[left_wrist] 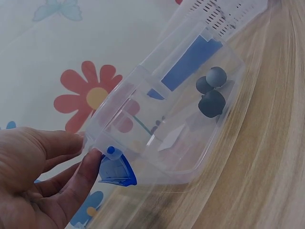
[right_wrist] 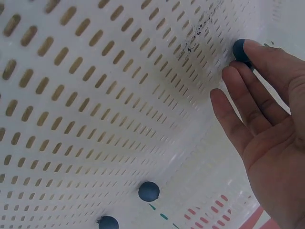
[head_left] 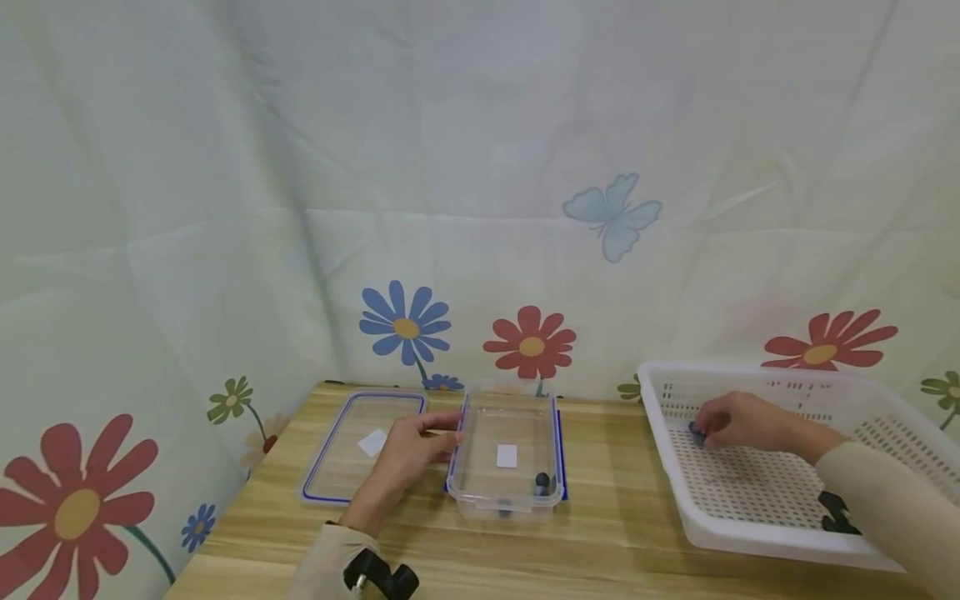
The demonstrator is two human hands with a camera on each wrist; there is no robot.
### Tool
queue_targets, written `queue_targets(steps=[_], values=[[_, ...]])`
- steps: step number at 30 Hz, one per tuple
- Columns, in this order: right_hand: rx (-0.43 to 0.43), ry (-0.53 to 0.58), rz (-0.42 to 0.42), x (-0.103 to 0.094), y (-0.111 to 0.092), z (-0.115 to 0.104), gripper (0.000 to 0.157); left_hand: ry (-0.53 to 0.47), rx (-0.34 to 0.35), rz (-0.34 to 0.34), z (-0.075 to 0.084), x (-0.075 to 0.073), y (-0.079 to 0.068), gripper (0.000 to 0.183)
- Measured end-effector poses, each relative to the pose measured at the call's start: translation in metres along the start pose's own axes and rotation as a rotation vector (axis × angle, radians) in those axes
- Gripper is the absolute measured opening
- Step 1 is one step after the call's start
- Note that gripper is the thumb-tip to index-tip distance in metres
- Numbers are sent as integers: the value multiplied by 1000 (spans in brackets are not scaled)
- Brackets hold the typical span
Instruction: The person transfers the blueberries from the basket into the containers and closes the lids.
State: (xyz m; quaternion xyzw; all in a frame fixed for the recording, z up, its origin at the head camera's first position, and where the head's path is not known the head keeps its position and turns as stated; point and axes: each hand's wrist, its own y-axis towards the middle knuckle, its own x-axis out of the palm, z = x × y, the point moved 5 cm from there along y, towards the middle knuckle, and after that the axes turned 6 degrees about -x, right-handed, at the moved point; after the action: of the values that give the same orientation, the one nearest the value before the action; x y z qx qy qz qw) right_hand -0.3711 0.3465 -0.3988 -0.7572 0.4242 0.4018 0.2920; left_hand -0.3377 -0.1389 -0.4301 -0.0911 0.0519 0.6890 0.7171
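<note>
In the head view, a clear plastic box [head_left: 506, 417] with blue clasps stands mid-table. My left hand [head_left: 411, 450] pinches its left side between thumb and fingers, right by a blue clasp [left_wrist: 116, 171]. Several dark blueberries [left_wrist: 212, 103] lie together at one end inside the box. Over at the right, my right hand [head_left: 738, 423] reaches into a white perforated basket [head_left: 678, 492]. Thumb and forefinger pinch a blueberry [right_wrist: 242, 50] near the basket's wall. Two more blueberries show in the right wrist view, one blueberry [right_wrist: 148, 191] by the basket's edge and another [right_wrist: 108, 223] lower down.
A clear lid with a blue seal [head_left: 330, 442] lies flat on the wooden table [head_left: 607, 500], left of the box. Behind the table hangs a white curtain [head_left: 480, 167] printed with flowers and a butterfly. The basket's raised rim surrounds my right hand.
</note>
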Motion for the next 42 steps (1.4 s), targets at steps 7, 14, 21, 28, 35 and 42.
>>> queue_targets(steps=[7, 14, 21, 28, 35, 42], values=[[18, -29, 1, 1, 6, 1, 18, -16, 10, -7, 1, -1, 0, 33], [-5, -31, 23, -2, 5, -1, 15, -12, 16, -5, 2, -1, -2, 32], [-28, -14, 65, -7, 5, -6, 15, -22, 17, -7, 3, 0, -3, 33], [-61, -6, 112, -14, 5, -17, 16, -25, 18, 5, 2, 0, -2, 32], [-83, -21, 204, -30, 3, -41, 23, -20, 19, 13, 4, 0, -3, 31], [-118, -31, 289, -40, 0, -64, 26, -15, 19, 10, 2, 1, -2, 31]])
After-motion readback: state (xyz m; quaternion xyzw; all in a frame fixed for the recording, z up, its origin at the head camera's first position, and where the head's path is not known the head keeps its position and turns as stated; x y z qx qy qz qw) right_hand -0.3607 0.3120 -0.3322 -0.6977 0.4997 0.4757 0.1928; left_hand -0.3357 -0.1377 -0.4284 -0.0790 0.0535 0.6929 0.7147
